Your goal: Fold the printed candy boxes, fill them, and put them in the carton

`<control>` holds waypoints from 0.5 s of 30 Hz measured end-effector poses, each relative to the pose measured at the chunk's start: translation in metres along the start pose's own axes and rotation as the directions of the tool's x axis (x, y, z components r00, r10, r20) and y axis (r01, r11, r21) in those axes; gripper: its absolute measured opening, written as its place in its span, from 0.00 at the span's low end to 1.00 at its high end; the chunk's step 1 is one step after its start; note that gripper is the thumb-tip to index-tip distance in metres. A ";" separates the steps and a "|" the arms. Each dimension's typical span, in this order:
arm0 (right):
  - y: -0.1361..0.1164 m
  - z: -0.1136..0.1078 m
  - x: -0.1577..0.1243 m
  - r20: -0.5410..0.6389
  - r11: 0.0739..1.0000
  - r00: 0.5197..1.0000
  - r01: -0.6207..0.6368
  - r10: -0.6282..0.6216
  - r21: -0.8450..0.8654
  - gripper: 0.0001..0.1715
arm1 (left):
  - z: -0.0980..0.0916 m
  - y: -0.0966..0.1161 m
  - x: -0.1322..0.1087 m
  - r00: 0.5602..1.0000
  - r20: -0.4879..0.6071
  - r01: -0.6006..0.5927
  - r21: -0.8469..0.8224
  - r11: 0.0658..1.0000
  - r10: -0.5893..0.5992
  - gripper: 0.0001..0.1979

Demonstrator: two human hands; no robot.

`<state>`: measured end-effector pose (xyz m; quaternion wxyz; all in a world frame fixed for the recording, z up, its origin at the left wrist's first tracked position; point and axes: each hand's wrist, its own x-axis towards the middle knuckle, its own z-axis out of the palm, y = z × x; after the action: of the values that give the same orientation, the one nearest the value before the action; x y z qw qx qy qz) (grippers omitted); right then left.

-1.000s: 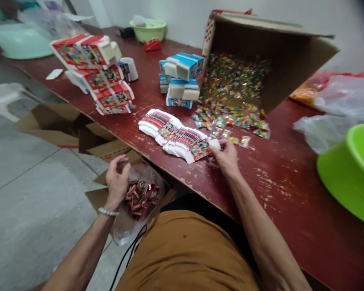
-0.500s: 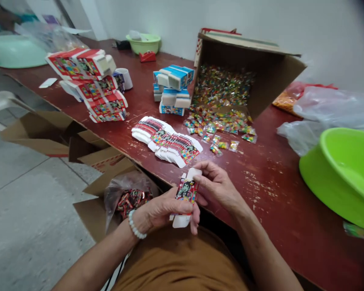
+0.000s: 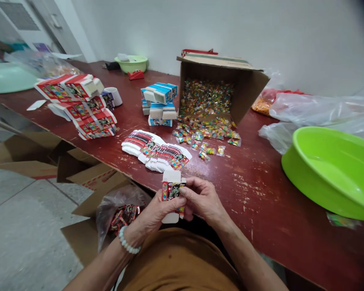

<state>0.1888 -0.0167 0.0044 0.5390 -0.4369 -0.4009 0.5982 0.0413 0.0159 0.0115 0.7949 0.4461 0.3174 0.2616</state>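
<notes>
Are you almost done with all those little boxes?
Not yet, it seems. Looking done: the stacked red boxes and blue boxes. In hand: one red box, held by the left hand and right hand. Left: the overlapping flat red cards on the table, and the heap of small colourful packets in the tipped cardboard box.
</notes>
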 end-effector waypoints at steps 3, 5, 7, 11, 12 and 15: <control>0.002 -0.003 0.003 -0.217 0.976 0.968 0.084 -0.127 -0.199 0.15 | -0.001 0.000 0.002 0.991 -0.100 -0.078 0.067 0.995 0.084 0.19; 0.002 -0.005 0.004 -0.285 0.963 0.945 0.087 -0.161 -0.255 0.20 | -0.001 -0.001 0.001 0.967 -0.208 -0.128 0.088 0.988 0.143 0.27; 0.004 -0.007 0.003 -0.310 0.960 0.933 0.100 -0.181 -0.260 0.26 | -0.001 -0.004 0.000 0.925 -0.309 -0.194 0.114 0.974 0.220 0.34; 0.009 -0.007 0.002 -0.234 0.954 0.946 0.166 -0.226 -0.251 0.17 | -0.002 -0.008 -0.004 0.878 -0.329 -0.272 0.253 0.928 0.347 0.32; 0.010 -0.007 0.002 -0.220 0.952 0.947 0.176 -0.233 -0.250 0.13 | -0.003 -0.008 -0.005 0.882 -0.315 -0.267 0.275 0.924 0.349 0.28; 0.011 -0.010 0.003 -0.186 0.953 0.956 0.178 -0.227 -0.246 0.12 | -0.008 -0.006 -0.006 0.918 -0.286 -0.196 0.276 0.941 0.276 0.18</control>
<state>0.1945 -0.0145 -0.0094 0.5840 -0.5132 -0.4495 0.4399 0.0321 0.0133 0.0048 0.6346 0.5264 0.4153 0.3845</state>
